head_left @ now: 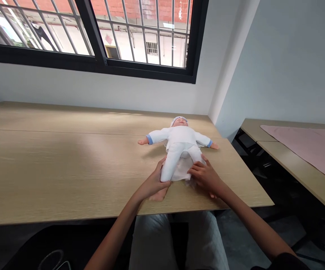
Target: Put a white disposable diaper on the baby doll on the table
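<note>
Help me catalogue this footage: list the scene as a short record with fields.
Main object: baby doll, face up on wooden table
Clothing: white outfit, blue cuffs
Left hand: holds one lower leg
Right hand: at the other leg; grip unclear
Between legs: pale cloth
Beyond table: barred window
Right side: second table, pink cloth on it

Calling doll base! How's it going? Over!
Left hand around one doll leg; right hand at the other. Doll face-up on table, arms spread. White cloth between its legs.
</note>
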Tool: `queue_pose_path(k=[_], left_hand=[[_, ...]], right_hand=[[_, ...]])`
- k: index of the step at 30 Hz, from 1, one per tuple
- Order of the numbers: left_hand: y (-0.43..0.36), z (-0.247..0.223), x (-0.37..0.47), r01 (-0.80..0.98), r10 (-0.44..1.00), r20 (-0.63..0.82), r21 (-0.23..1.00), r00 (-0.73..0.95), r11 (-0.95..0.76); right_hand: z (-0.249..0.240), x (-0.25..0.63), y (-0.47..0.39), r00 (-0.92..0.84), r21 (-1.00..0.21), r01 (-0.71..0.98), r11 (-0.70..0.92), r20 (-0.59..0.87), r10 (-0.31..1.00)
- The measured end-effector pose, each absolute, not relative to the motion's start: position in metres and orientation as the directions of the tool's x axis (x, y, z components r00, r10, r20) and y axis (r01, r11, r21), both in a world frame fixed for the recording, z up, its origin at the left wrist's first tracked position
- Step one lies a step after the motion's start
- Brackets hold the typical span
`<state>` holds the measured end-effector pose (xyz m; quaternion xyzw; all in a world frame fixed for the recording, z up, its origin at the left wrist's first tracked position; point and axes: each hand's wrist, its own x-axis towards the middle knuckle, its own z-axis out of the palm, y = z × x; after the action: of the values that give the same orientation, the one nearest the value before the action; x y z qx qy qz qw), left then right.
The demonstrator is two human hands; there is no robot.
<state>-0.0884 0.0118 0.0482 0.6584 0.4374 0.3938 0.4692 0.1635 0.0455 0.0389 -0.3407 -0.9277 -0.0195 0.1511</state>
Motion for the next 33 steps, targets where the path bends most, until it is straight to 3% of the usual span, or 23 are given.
queue_pose_path(k=[3, 9, 15, 19, 25, 33], left_hand=[[0.01, 0.047, -0.086, 0.209, 0.944, 0.163, 0.951, 0.285, -0.227], [0.011, 0.044, -0.077, 0.426, 0.925, 0.227, 0.837, 0.303, -0.345], [0.012, 0.041, -0.073, 0.478, 0.909, 0.255, 0.785, 0.33, -0.394], [0.012, 0.042, -0.073, 0.521, 0.887, 0.29, 0.727, 0.358, -0.448], [0.014, 0.037, -0.064, 0.688, 0.784, 0.57, 0.468, 0.245, -0.555], [0.024, 0.045, -0.065, 0.621, 0.737, 0.586, 0.45, 0.338, -0.642]], right_hand=[[0.035, 0.167, 0.049, -0.689, -0.167, 0.613, 0.772, 0.365, 0.626], [0.029, 0.182, 0.042, -0.553, -0.499, 0.48, 0.721, 0.466, 0.691], [0.03, 0.197, 0.036, -0.522, -0.785, 0.321, 0.53, 0.32, 0.791], [0.037, 0.199, 0.036, -0.55, -0.819, 0.29, 0.496, 0.281, 0.787], [0.049, 0.187, 0.026, -0.562, -0.761, 0.318, 0.566, 0.33, 0.759], [0.043, 0.183, 0.012, -0.313, -0.826, 0.32, 0.463, 0.37, 0.875]])
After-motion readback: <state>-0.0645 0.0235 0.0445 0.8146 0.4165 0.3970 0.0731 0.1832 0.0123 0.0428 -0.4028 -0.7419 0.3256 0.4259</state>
